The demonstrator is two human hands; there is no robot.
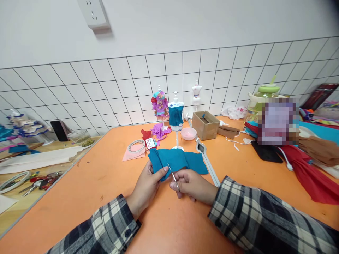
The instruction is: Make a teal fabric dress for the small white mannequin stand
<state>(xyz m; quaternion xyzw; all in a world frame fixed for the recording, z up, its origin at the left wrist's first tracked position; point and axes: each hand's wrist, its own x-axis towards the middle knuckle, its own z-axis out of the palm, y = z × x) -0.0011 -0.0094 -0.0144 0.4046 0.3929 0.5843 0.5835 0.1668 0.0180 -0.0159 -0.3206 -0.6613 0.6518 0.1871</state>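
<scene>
A folded strip of teal crepe paper [174, 158] is held up just above the orange table. My left hand [148, 185] pinches its left end, thumb on top and fingers hidden beneath. In my right hand [193, 183] are small scissors [173, 175], with blades pointing up and left against the paper's lower edge. Whether the blades are apart cannot be made out. Right behind the paper stands a small white dress form [176, 104] wrapped in a teal top [176, 115].
Around the orange table [106, 211] are a ruffled purple dress form [160, 104], a bare white form [196, 92], a cardboard box [206, 125], a pink bowl [189, 133], a tape roll [136, 146] and a grey metal bar [208, 162]. Red crepe paper [309, 176] lies right.
</scene>
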